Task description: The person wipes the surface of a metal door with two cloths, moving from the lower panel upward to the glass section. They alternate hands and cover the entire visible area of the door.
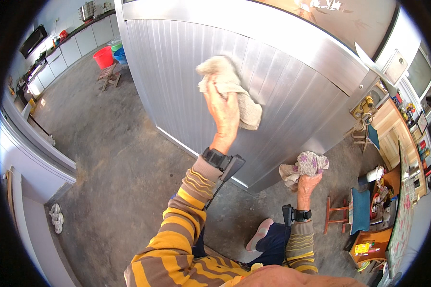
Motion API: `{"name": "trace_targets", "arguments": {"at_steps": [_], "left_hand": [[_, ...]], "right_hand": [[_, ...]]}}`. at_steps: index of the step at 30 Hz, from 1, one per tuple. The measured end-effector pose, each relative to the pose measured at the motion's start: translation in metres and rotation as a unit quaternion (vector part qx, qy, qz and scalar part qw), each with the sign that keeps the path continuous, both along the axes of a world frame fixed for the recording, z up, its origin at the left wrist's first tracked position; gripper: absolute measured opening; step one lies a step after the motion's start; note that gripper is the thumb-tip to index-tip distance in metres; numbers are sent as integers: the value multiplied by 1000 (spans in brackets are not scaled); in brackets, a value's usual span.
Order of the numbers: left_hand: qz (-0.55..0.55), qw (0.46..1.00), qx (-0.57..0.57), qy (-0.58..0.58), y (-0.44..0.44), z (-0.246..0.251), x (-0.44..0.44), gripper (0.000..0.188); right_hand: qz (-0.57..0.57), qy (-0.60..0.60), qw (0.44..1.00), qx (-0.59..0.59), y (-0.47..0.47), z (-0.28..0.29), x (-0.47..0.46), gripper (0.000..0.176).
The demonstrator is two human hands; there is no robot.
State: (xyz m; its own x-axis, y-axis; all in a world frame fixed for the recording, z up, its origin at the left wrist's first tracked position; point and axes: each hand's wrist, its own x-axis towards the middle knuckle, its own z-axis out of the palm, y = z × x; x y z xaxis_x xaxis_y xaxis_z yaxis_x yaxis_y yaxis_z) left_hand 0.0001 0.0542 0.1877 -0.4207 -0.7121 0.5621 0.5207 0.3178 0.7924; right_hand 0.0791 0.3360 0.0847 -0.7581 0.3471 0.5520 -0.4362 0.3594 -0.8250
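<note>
My left hand point(221, 107) presses a beige cloth point(250, 111) flat against the ribbed lower panel of a silvery metal door point(168, 71). Part of that cloth bunches above my fingers and looks slightly blurred. Lower down on the right, my right hand point(308, 184) grips a crumpled cloth with purple spots point(310, 164), close to the door's edge. On that edge, above my right hand, are a lever handle point(375, 70) and a brass lock point(364, 107) with keys hanging from it.
Red point(103, 57) and blue basins point(120, 55) stand by a small wooden stool point(109, 76) at the far left, before kitchen cabinets point(70, 50). White shoes point(56, 218) lie beside the left wall. A chair with a teal cover point(360, 211) stands at right, near a cluttered desk point(375, 240).
</note>
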Motion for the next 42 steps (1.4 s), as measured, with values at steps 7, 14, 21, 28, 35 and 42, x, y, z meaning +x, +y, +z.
{"name": "trace_targets", "arguments": {"at_steps": [7, 14, 21, 28, 35, 42], "left_hand": [[-82, 944, -318, 25, 66, -16, 34, 52], [-4, 993, -114, 25, 15, -4, 1, 56], [-25, 961, -272, 35, 55, -8, 25, 64], [-15, 993, -119, 25, 21, 0, 9, 56], [-47, 952, -301, 33, 59, -12, 29, 63], [-52, 982, -177, 47, 40, -4, 18, 64]], "right_hand": [[-1, -7, 1000, 5, 3, -5, -6, 30], [4, -10, 1000, 7, 6, -8, -5, 31], [0, 18, 1000, 7, 1, -5, -4, 25], [-13, 30, 999, 28, -1, -3, -4, 25], [-20, 22, 999, 30, 1, -4, -5, 26], [26, -7, 999, -37, 3, -6, -4, 25]]}}
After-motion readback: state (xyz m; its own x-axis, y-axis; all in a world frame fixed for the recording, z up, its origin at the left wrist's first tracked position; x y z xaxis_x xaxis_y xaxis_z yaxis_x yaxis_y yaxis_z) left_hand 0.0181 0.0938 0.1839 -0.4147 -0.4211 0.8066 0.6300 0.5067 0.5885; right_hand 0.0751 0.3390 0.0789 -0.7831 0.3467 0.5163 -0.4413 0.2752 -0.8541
